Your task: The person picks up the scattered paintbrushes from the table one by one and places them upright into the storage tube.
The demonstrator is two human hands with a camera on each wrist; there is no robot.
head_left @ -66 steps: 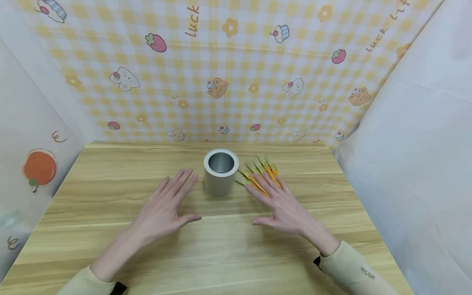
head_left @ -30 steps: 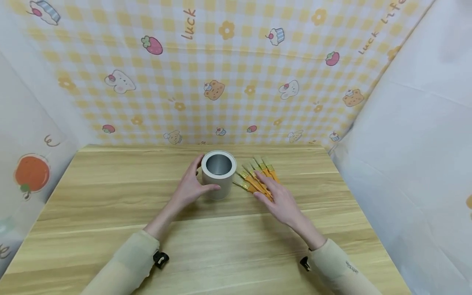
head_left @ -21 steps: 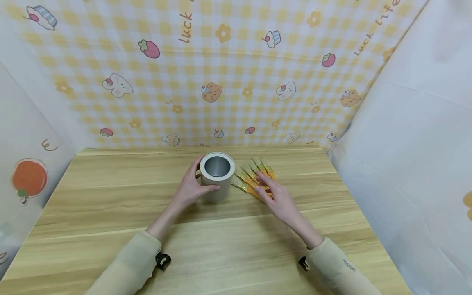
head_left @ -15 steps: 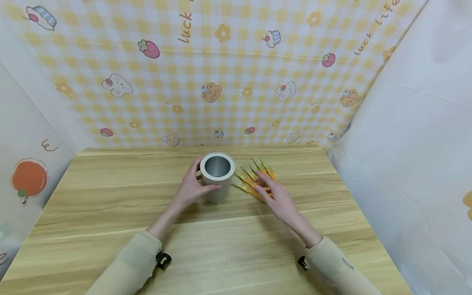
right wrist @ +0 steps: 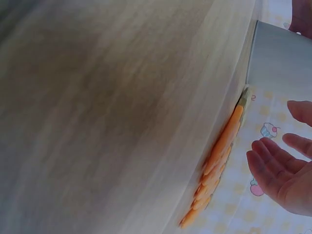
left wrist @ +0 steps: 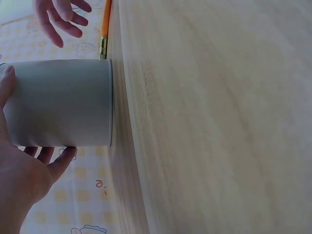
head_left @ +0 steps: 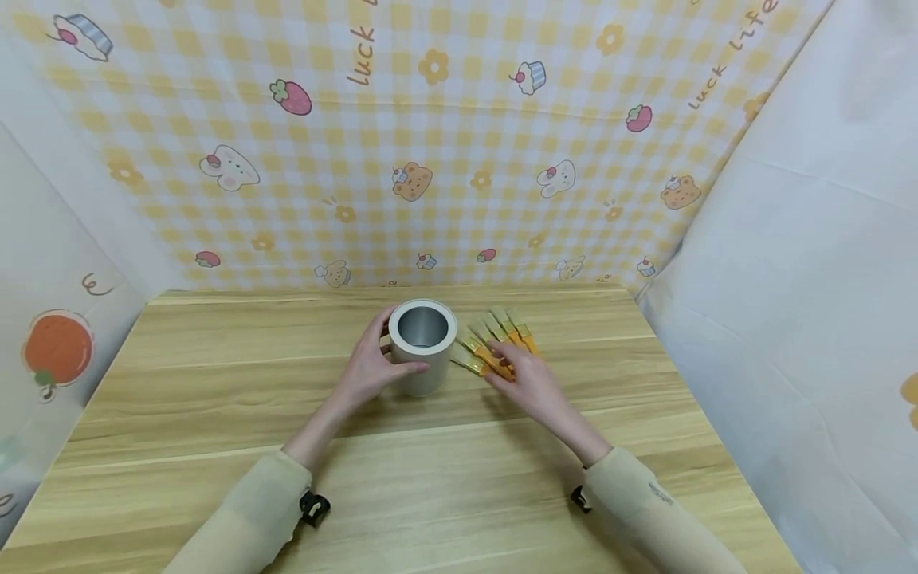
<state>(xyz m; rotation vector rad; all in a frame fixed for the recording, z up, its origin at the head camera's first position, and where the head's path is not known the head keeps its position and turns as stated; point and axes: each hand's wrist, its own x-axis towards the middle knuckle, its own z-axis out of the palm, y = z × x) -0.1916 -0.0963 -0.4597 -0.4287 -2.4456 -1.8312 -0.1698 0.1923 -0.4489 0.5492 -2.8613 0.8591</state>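
A pale grey, open-topped cylindrical can (head_left: 432, 383) with a metal-lined interior stands upright at the table's middle. My left hand (head_left: 367, 373) grips it from the left, thumb across the front and fingers behind, as the left wrist view of the can (left wrist: 63, 102) confirms. Right of the can, several flat paintbrushes (head_left: 493, 363) with orange handles and pale bristles lie fanned out. Over their handles hovers my right hand (head_left: 532, 387), its fingers loosely bent. In the right wrist view that hand (right wrist: 285, 173) holds nothing and is apart from the brushes (right wrist: 214, 165).
The wooden table (head_left: 445, 494) ends at a yellow checked cloth (head_left: 459, 215) hanging behind. White sheets (head_left: 796, 279) rise at both sides. A black band (head_left: 313, 508) shows at the left sleeve's cuff.
My left hand has come from flat beside the can to gripping it. My right hand's spread fingers have bent, and it has shifted slightly left over the brushes. The head view has moved a little.
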